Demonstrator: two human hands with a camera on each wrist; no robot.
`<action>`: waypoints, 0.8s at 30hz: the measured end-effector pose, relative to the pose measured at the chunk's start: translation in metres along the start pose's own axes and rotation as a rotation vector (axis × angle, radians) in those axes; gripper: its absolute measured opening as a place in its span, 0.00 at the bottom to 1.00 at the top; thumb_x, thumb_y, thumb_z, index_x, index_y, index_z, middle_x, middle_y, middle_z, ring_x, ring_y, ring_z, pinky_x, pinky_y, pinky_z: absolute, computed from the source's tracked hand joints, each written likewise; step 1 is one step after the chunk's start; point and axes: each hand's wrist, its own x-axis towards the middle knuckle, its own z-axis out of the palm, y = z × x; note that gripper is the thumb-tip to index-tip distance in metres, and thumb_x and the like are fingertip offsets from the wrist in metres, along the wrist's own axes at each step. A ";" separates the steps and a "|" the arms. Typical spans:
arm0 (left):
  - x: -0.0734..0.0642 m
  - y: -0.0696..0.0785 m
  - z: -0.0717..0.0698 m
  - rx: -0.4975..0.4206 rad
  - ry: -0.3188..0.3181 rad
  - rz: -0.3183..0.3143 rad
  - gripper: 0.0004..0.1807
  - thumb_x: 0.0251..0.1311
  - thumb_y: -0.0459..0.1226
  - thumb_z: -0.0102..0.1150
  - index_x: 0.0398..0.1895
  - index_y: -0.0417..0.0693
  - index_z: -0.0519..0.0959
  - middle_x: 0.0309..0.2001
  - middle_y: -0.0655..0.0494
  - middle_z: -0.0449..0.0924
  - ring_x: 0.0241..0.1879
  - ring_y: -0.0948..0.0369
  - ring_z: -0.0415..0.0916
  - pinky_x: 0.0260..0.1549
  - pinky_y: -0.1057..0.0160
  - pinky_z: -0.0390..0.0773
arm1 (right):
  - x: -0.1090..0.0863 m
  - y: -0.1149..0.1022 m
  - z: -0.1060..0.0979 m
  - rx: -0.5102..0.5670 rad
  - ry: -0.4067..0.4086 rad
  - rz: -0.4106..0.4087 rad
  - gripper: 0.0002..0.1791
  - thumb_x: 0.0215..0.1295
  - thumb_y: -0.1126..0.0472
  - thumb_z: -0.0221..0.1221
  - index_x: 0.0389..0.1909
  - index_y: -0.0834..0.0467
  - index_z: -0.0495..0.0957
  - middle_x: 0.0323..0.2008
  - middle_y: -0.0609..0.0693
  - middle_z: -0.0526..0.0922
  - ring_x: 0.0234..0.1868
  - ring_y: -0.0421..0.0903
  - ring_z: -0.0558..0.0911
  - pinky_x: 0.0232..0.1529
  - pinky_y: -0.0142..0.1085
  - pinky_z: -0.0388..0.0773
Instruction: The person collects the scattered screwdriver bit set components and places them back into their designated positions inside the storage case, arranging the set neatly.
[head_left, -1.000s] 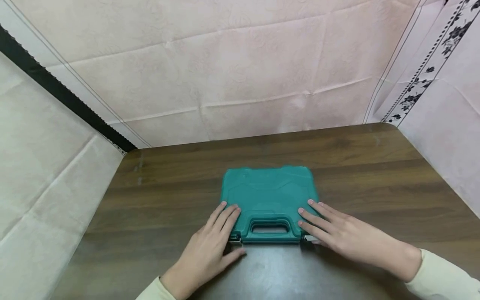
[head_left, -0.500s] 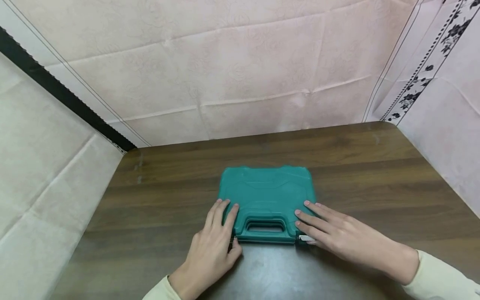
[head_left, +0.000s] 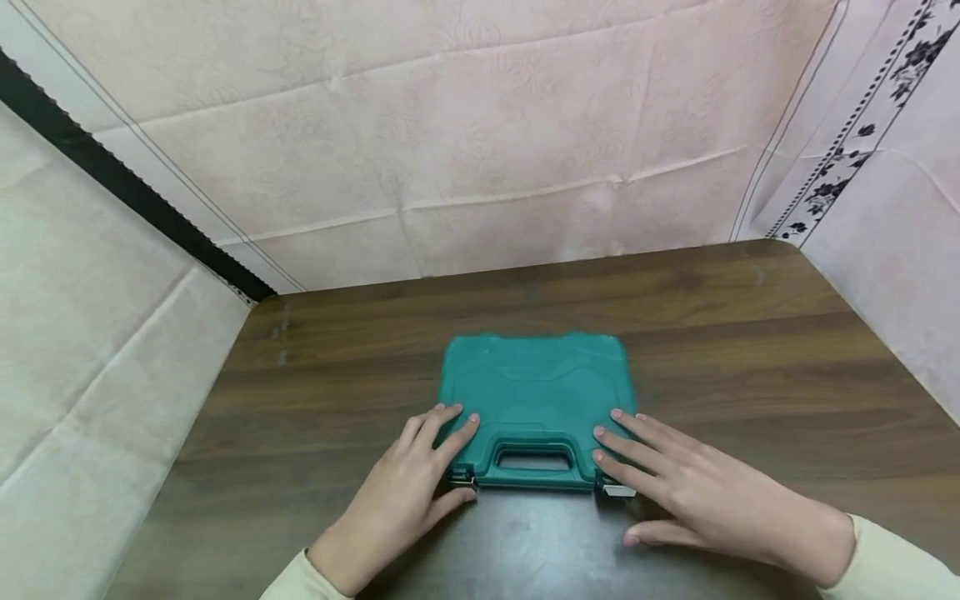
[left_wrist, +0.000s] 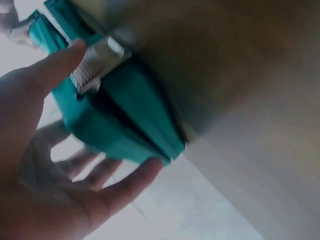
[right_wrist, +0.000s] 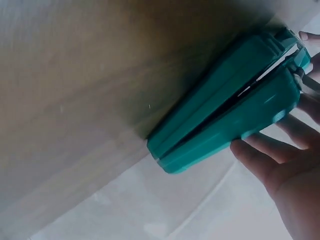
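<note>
A teal plastic carrying case [head_left: 538,383] lies flat on the wooden table, its handle [head_left: 534,482] towards the person. My left hand [head_left: 397,492] has its fingers spread on the case's left side. In the left wrist view, the left thumb [left_wrist: 55,65] touches a metal latch [left_wrist: 100,62] on the front edge. Straight fingers of my right hand [head_left: 693,492] rest on the right part of the lid, with the thumb held away below. Near them a silver latch [head_left: 619,491] sticks out from the front edge. In the right wrist view, a dark seam runs between the case's two shells.
The brown wood-grain table [head_left: 337,375] extends around the case on all sides. Pale cloth [head_left: 480,150] hangs behind its far edge, and more cloth [head_left: 112,375] falls along the left side.
The left thumb came in to the left latch, then drew slightly back. My right thumb has moved out and down from the right latch, whose silver flap shows lower. The case stays nearly in place.
</note>
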 end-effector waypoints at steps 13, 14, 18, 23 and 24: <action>0.012 -0.017 -0.005 -0.066 -0.111 0.044 0.45 0.58 0.54 0.78 0.78 0.56 0.71 0.83 0.48 0.56 0.81 0.47 0.55 0.68 0.41 0.73 | -0.003 -0.016 0.006 0.002 0.029 0.104 0.34 0.83 0.37 0.47 0.71 0.59 0.76 0.72 0.59 0.76 0.73 0.62 0.72 0.80 0.31 0.41; 0.012 -0.017 -0.005 -0.071 -0.115 0.043 0.46 0.58 0.54 0.78 0.78 0.55 0.71 0.83 0.47 0.54 0.82 0.48 0.53 0.69 0.42 0.71 | -0.003 -0.017 0.007 -0.003 0.015 0.107 0.35 0.82 0.36 0.49 0.72 0.60 0.75 0.72 0.59 0.75 0.73 0.62 0.72 0.80 0.30 0.40; 0.012 -0.015 -0.003 -0.079 -0.124 0.047 0.46 0.58 0.52 0.78 0.78 0.50 0.70 0.84 0.46 0.52 0.82 0.50 0.51 0.69 0.48 0.72 | -0.003 -0.017 0.007 -0.019 -0.036 0.133 0.36 0.77 0.36 0.56 0.73 0.58 0.75 0.74 0.57 0.72 0.74 0.62 0.70 0.80 0.31 0.48; 0.010 -0.011 -0.001 -0.024 -0.144 0.059 0.53 0.62 0.54 0.75 0.84 0.49 0.58 0.85 0.43 0.48 0.83 0.48 0.47 0.66 0.50 0.76 | 0.001 -0.012 0.011 -0.005 -0.059 0.195 0.29 0.81 0.39 0.54 0.67 0.56 0.79 0.74 0.56 0.72 0.74 0.61 0.70 0.73 0.43 0.69; 0.010 -0.010 0.000 -0.001 -0.149 0.059 0.55 0.63 0.56 0.73 0.86 0.50 0.54 0.85 0.43 0.46 0.84 0.48 0.46 0.66 0.51 0.75 | 0.002 -0.011 0.012 0.002 -0.058 0.206 0.28 0.82 0.39 0.51 0.67 0.56 0.78 0.75 0.57 0.71 0.75 0.61 0.69 0.75 0.45 0.67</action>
